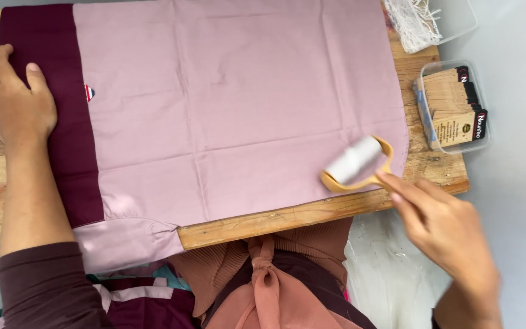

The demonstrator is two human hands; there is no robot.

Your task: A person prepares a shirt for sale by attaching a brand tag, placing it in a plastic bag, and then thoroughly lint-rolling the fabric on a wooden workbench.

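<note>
Pale pink garment [232, 103] with a maroon band lies flat; a blurred, seemingly white lint roller [355, 163] rests on its right edge.

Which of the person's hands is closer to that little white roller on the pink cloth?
Right. The right hand grips the roller by its tan handle; the left hand rests far across the cloth, on its maroon band.
</note>
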